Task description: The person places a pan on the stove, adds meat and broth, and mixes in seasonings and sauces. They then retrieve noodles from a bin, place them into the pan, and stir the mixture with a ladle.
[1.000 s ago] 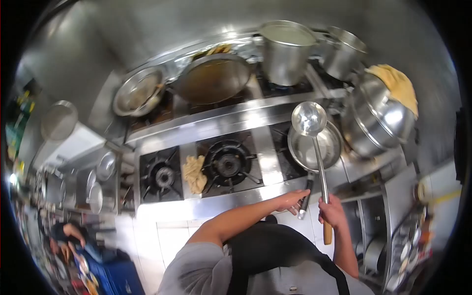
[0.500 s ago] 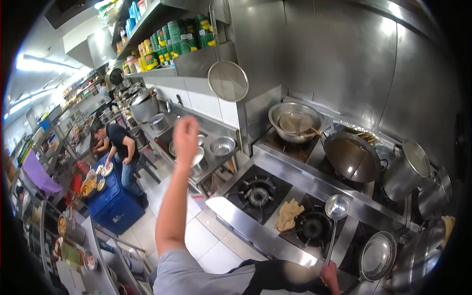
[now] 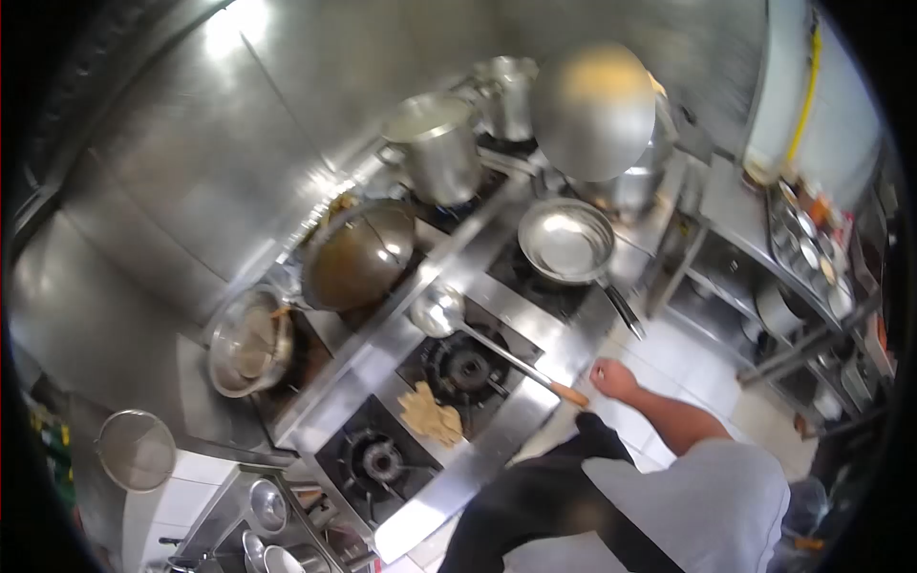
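My right hand (image 3: 611,378) hangs over the floor in front of the stove, its fingers curled closed with nothing visible in them. Just to its left is the wooden handle end of a long steel ladle (image 3: 506,357), which nothing grips. The ladle reaches across a burner (image 3: 468,368), its bowl towards the back. Beyond my right hand, a steel pan (image 3: 566,241) with a black handle sits on the right front burner. A crumpled beige cloth (image 3: 430,414) lies between the front burners. My left hand is out of the frame.
At the back stand a dark wok (image 3: 358,256), a steel bowl (image 3: 250,344) and a tall pot (image 3: 435,148). A blurred round area covers part of a large steel vessel (image 3: 630,191). A strainer (image 3: 137,451) is at left, a steel shelf unit (image 3: 731,267) at right.
The view has swung round to the right. My right hand has let go of the ladle and moved away from its handle. My left hand, raised half a second ago, has left the view.
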`<state>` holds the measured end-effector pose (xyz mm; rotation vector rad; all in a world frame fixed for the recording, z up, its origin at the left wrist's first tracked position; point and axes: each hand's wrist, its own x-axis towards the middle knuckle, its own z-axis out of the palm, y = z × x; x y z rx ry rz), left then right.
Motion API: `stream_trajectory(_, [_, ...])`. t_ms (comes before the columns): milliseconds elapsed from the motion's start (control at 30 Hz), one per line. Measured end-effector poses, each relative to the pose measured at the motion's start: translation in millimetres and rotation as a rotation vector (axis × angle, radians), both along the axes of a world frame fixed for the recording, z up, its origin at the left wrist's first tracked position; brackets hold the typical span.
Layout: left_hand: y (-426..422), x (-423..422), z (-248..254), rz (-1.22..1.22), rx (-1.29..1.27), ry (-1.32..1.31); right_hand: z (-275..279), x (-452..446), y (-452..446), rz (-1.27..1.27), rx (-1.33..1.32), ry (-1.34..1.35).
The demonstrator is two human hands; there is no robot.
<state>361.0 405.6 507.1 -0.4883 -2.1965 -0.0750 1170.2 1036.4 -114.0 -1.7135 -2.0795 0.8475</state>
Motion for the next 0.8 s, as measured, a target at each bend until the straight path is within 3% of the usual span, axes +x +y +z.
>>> stream_trajectory(100, [37,27,-29,0.045,0.095,0.021,-26,52,-11,-0.163,0.021,0.048])
stream_trajectory(167, [58,43,-53,-0.006,0.167,0.034,-71,80,-6,-0.269,-0.119,-0.042])
stream_trajectory(233, [92,80,-85,-0.107,0.241,0.011,-82,87,-3,-0.263,-0.189,-0.027])
stream_trajectory(300, [127,128,-125,-0.208,0.296,-0.078,-85,82,8,-0.251,-0.605,-0.048])
stream_trajectory(333, [142,155,-147,-0.253,0.327,-0.149,-88,75,10,-0.221,-0.547,-0.013])
stream_trajectory(433, [181,240,-218,-0.322,0.435,-0.453,-108,50,39,-0.123,-0.417,-0.083])
stream_trajectory(467, [191,268,-239,-0.314,0.468,-0.582,-145,51,54,-0.010,-0.339,-0.084])
stream_trajectory(567, [207,349,-291,-0.193,0.593,-0.988,-132,21,81,-0.180,-0.502,-0.024])
stream_trajectory(700, [214,423,-319,-0.017,0.643,-1.449,-135,-1,111,0.024,-0.537,-0.022])
stream_trajectory(800, [241,454,-325,-0.010,0.569,-1.761,-141,-8,126,0.172,-0.779,-0.020])
